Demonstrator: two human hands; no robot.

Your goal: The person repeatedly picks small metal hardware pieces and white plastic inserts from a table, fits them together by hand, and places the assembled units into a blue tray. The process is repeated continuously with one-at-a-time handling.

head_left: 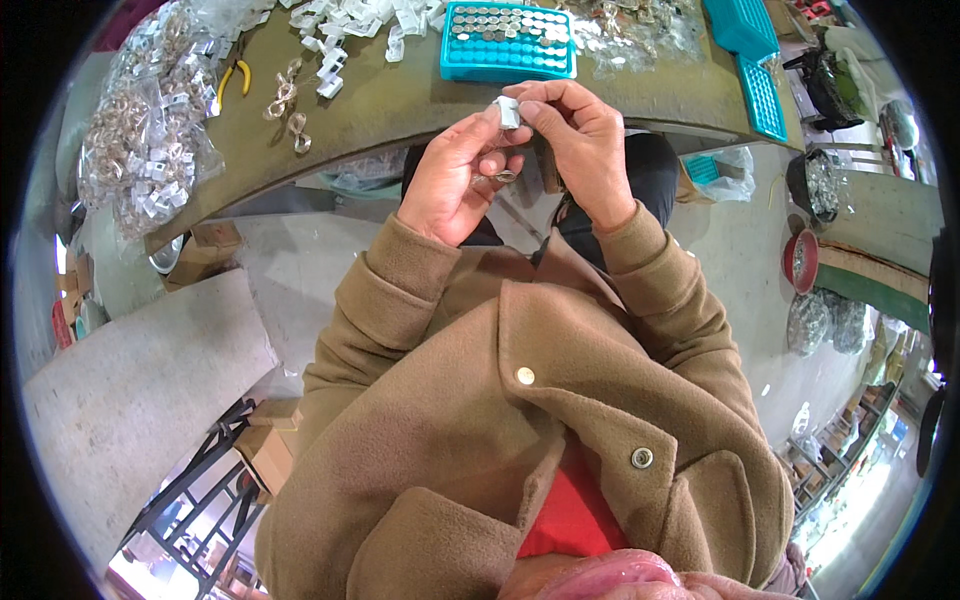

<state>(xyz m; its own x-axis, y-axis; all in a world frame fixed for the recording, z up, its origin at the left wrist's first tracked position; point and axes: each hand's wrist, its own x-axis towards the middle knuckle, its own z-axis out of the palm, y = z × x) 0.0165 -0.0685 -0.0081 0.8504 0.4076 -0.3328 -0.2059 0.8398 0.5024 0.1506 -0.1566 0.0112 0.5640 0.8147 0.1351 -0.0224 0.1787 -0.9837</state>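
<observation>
A small white tag-like piece (509,114) is pinched between both hands, just off the table's near edge. My left hand (452,180) grips it with thumb and forefinger. A shiny looped metal piece (505,177) also shows at the lower fingers of that hand. My right hand (580,135) closes on the white piece from the other side, thumb and forefinger at its top. Whether the white piece is joined to anything is hidden by the fingers. Just beyond the hands stands a teal tray (508,71) with rows of round silvery pieces in it.
A heap of white pieces (385,18) lies on the table (390,112), left of the tray. Looped metal pieces (298,132), yellow-handled pliers (235,80) and filled clear bags (150,130) are farther left. Teal containers (762,98) stand at the right end. A red bowl (800,262) is beyond.
</observation>
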